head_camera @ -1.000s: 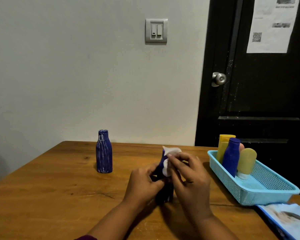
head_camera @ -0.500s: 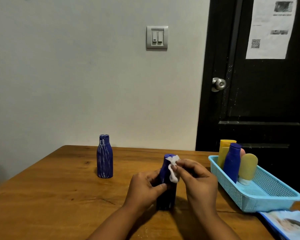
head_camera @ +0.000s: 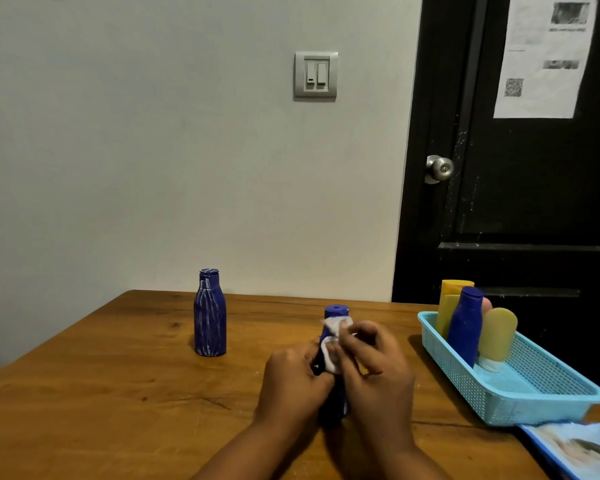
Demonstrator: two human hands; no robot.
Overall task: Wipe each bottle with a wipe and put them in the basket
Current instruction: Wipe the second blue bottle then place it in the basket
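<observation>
The left hand (head_camera: pixel 291 379) curls round the body of an upright blue bottle (head_camera: pixel 336 311) standing on the worktop (head_camera: pixel 101 393), while the right hand (head_camera: pixel 374 372) pinches a white wipe (head_camera: pixel 330 356) against its neck. A streaked blue bottle (head_camera: pixel 210 320) stands well apart to the left. The light-blue basket (head_camera: pixel 541 403) on the right holds a yellow bottle (head_camera: pixel 450 299), a navy bottle (head_camera: pixel 466 327) and a tan tube (head_camera: pixel 497 334).
</observation>
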